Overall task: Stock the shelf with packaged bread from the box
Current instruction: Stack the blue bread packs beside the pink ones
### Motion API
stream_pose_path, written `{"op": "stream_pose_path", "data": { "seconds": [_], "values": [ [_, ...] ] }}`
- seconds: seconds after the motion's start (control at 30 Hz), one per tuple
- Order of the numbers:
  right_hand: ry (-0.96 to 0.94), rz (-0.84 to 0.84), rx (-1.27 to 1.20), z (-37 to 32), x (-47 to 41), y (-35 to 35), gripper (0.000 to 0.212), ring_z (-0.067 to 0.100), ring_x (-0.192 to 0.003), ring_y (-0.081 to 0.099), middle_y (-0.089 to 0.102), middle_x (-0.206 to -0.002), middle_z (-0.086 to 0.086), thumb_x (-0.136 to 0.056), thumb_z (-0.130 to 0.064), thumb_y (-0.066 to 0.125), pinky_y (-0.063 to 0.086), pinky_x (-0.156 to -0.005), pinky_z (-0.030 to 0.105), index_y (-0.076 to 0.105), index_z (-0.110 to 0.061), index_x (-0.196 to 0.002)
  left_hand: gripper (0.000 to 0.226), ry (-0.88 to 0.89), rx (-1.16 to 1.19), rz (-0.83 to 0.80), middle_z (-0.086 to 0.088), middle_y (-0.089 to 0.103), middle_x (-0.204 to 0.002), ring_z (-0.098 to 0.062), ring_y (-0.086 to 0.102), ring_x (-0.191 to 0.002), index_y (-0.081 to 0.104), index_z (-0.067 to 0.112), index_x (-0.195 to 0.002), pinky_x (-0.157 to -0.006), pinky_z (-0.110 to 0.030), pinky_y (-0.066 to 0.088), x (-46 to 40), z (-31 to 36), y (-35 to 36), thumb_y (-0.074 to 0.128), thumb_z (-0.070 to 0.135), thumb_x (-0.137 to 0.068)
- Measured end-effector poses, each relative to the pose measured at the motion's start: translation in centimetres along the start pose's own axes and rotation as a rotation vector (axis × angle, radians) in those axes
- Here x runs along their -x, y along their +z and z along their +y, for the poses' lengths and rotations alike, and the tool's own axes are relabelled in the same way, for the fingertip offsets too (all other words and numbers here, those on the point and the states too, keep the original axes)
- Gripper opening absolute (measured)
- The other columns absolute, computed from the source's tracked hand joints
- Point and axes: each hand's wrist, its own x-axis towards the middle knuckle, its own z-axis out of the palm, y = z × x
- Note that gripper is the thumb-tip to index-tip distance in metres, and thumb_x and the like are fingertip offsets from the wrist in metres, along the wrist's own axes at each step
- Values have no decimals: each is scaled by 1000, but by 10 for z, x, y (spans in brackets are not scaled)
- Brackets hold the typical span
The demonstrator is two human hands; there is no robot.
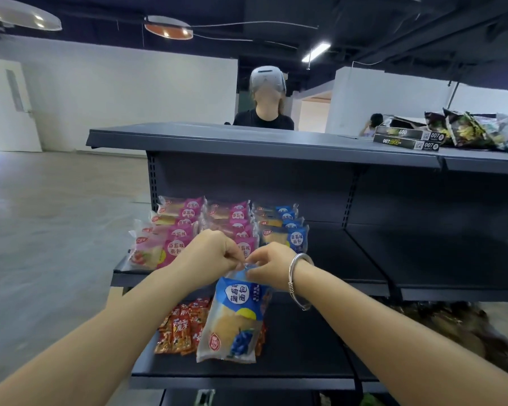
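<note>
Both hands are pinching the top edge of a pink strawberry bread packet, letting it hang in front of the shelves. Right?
Not quite. The packet is the blue blueberry one, as the head view shows. Left hand and right hand do pinch its top edge, and it hangs in front of the shelves.

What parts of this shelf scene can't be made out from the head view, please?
- Box: nowhere in the head view.
- Blue bread pack: its top edge is covered by the left hand and right hand.
- Rear pink packs: overlapped by front ones.
- Dark packets, lower right: blurred.
</note>
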Motion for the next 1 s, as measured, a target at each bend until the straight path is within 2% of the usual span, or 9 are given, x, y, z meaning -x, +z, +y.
{"op": "stream_pose_path", "data": {
  "seconds": [0.1, 0.2, 0.3, 0.37, 0.43, 0.53, 0.73, 0.9, 1.0],
  "values": [
    [-15, 53, -39, 9, -4, 9, 23, 12, -84, 58, 64, -90, -4, -88, -28, 58, 54, -75, 28, 71, -18, -104, 8, -11, 86, 8, 14, 65, -68, -8, 66, -71, 75, 19, -82, -73, -23, 56, 5, -7, 7, 67, 17, -82],
    [-9, 111, -86, 17, -5, 14, 24, 10, -84, 57, 69, -93, 1, -89, -30, 59, 50, -76, 25, 73, -14, -100, 7, -23, 146, 3, 11, 65, -68, -9, 65, -68, 72, 21, -83, -66, -24, 55, 7, -21, 12, 68, 26, -81],
    [46, 197, -256, 28, -7, 15, 16, 11, -77, 56, 66, -77, -5, -89, -23, 59, 51, -73, 27, 73, -15, -89, 34, -80, 216, -126, 5, 72, -91, -11, 67, -83, 71, 19, -98, -76, -29, 56, 9, -40, 12, 70, 44, -74],
    [99, 252, -472, 35, -9, 14, 20, 9, -63, 52, 57, -57, -11, -89, -16, 60, 49, -58, 20, 64, -20, -69, 58, -148, 274, -218, 7, 69, -103, -7, 65, -91, 68, 22, -110, -79, -22, 52, 11, -47, 10, 72, 56, -64],
    [156, 306, -673, 40, -10, 9, 27, 9, -62, 51, 55, -62, -7, -90, -12, 58, 47, -54, 18, 57, -22, -64, 45, -188, 314, -263, 11, 68, -97, 3, 62, -81, 67, 23, -109, -71, -12, 47, 12, -50, 9, 72, 46, -70],
    [221, 368, -878, 52, -9, 1, 24, 17, -74, 56, 59, -74, 1, -90, -15, 60, 50, -62, 29, 60, -22, -67, 10, -192, 394, -239, 19, 72, -72, 6, 64, -66, 69, 32, -81, -65, -12, 47, 8, -53, 7, 71, 37, -72],
    [320, 395, -1145, 84, -4, 0, 10, 19, -77, 60, 63, -94, 8, -91, -18, 58, 48, -45, 23, 60, -17, -81, 11, -218, 526, -135, 11, 74, -71, -7, 68, -70, 72, 24, -84, -58, -13, 55, -10, -54, 5, 73, 25, -74],
    [295, 411, -1227, 111, -5, 3, 6, 21, -79, 62, 65, -91, 7, -91, -17, 56, 49, -53, 28, 60, -15, -87, 7, -220, 548, -127, 5, 74, -65, -5, 69, -60, 70, 16, -84, -55, -13, 55, -30, -46, 9, 70, 12, -78],
    [251, 419, -1248, 122, -8, -2, 7, 21, -79, 63, 66, -89, 6, -91, -18, 55, 49, -53, 28, 60, -14, -88, 9, -241, 519, -89, -9, 75, -78, -25, 71, -75, 71, 13, -87, -73, -33, 58, -47, -43, 12, 70, 13, -79]
  ]
}}
